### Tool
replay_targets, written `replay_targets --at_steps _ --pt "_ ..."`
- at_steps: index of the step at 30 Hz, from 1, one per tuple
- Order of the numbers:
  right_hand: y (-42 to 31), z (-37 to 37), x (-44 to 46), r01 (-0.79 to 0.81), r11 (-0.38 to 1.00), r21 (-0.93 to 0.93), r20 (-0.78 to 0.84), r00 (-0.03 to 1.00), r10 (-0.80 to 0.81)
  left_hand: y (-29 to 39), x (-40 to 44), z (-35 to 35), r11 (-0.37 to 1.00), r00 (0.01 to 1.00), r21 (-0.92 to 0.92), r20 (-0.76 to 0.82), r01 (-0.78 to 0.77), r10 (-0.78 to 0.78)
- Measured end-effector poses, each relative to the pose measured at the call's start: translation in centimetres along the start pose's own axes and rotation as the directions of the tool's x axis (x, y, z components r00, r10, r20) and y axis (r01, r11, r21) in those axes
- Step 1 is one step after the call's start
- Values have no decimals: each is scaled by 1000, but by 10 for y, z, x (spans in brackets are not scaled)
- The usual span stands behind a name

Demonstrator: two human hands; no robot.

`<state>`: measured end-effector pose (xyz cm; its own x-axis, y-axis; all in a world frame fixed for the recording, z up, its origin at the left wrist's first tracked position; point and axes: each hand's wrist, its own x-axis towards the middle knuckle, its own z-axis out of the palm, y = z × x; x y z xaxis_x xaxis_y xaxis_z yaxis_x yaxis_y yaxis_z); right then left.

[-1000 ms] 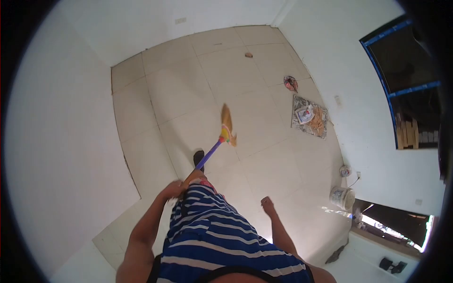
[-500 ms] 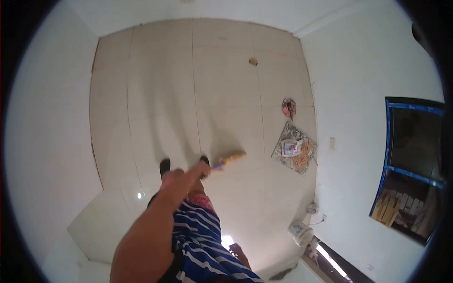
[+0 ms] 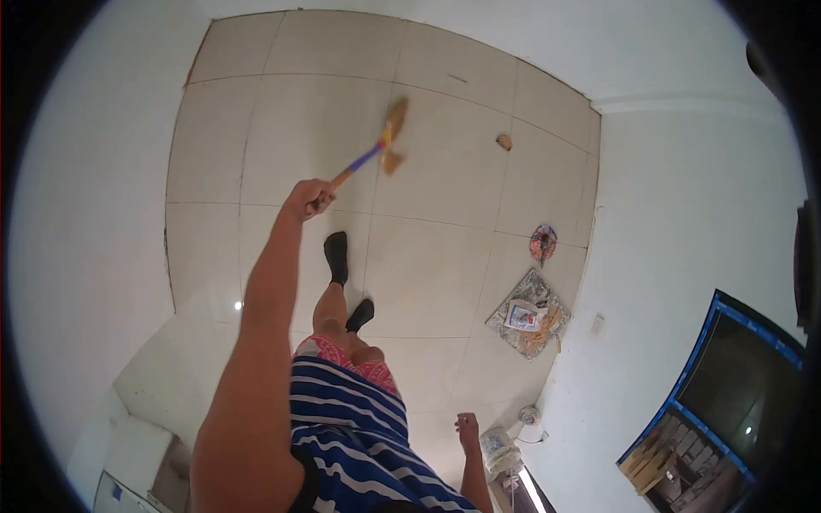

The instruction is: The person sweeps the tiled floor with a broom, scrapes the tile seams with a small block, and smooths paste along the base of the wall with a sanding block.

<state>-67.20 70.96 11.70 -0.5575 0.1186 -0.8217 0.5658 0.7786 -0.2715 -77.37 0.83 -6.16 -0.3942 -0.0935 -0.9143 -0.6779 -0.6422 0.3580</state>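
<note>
My left hand [image 3: 310, 198] is wrapped round the wooden handle of a hammer-like tool [image 3: 366, 157], held out ahead of my feet above the floor. The handle has a blue-purple band and a red and yellow part near the top. Its brownish head [image 3: 397, 120] sticks out to both sides of the handle and is smeared by motion, so the exact kind is unclear. My right hand [image 3: 466, 423] hangs low on the right with its fingers curled in. Nothing shows in it.
Pale tiles [image 3: 428, 265] cover the floor. A brown lump [image 3: 504, 143] lies ahead on the right. Nearer the right wall are a small reddish round item [image 3: 543, 244] and a grey board [image 3: 505, 323] carrying a printed bag [image 3: 522, 315]. A whitish bucket [image 3: 498, 451] stands behind.
My left hand has swung the tool forward and up, away from my legs. One foot has stepped ahead, and the view has turned. My right hand is now farther out from my body.
</note>
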Motion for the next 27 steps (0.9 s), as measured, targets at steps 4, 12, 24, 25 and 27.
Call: replay_targets --at_steps 4,12,24,25,27 --pt "-85 4 21 130 988 -80 197 974 -112 19 39 15 865 998 -497 -30 -63 55" --pt "-203 -49 85 270 921 -282 233 950 -207 16 24 69 720 988 -684 -152 -119 19" --pt "-271 -209 298 729 576 -369 485 680 -550 -223 -124 138 635 929 -749 -345 -186 -134" --pt "-313 -207 271 584 693 -423 329 812 -482 -243 -137 143 615 891 -762 -405 -203 -207" --pt "-320 -223 316 713 595 -372 268 696 -666 -266 -141 143 584 834 -775 -473 -239 -286"
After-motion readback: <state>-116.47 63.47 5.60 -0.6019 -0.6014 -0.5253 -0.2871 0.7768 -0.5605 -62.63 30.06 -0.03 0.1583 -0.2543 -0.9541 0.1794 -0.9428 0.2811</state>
